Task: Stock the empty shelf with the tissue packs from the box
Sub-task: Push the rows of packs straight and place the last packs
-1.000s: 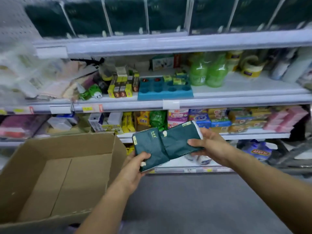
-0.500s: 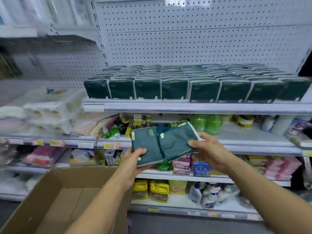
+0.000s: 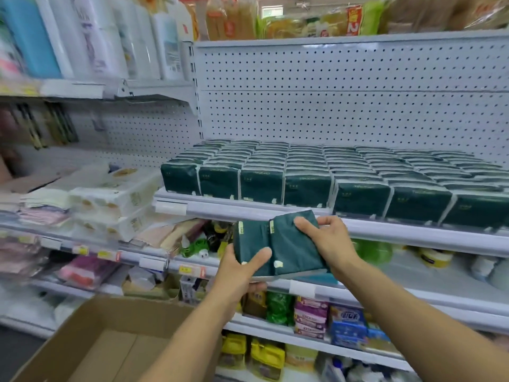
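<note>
Two dark green tissue packs [image 3: 278,245] side by side, grasped in left grip [image 3: 239,274] and right grip [image 3: 329,245], just below the stocked shelf [image 3: 275,212].

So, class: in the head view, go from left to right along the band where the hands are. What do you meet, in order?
White paper roll packs → left hand → left tissue pack → right tissue pack → right hand → green bottles → yellow-lidded tub.
</note>
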